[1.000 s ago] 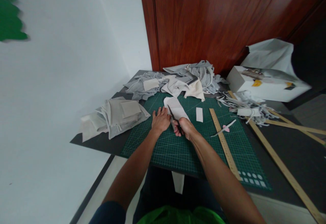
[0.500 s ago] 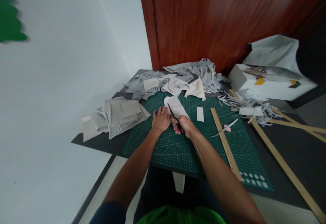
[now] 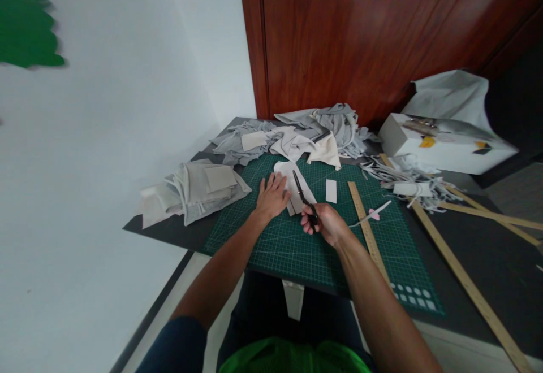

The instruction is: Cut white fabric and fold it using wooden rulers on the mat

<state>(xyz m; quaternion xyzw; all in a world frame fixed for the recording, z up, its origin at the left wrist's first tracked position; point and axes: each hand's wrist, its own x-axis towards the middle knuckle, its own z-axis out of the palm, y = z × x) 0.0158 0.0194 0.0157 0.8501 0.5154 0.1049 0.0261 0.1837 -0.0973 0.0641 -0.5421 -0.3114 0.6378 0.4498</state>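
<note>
My right hand [image 3: 318, 218] is closed round the handles of black scissors [image 3: 302, 195], whose blades point away from me over a white piece [image 3: 289, 174] of paper or fabric. That piece lies on the green cutting mat [image 3: 280, 248]. Flat on its left edge rests my left hand [image 3: 272, 196], fingers spread, pressing with nothing gripped. A small white rectangle [image 3: 331, 191] lies just right of the scissors. Whether the blades are slightly parted is hard to make out.
Behind the mat lie heaps of grey fabric [image 3: 335, 124]. Folded pale fabric [image 3: 203, 189] sits at left. To the right are a wooden ruler [image 3: 363, 223], a thin white strip [image 3: 375, 213], a bundle of cords [image 3: 418, 181], longer wooden sticks [image 3: 460, 271] and a white box [image 3: 445, 144].
My right hand has drawn the scissors to the right and slightly toward me, and the blades have swung more upright. My left hand has shifted a little right onto the white piece.
</note>
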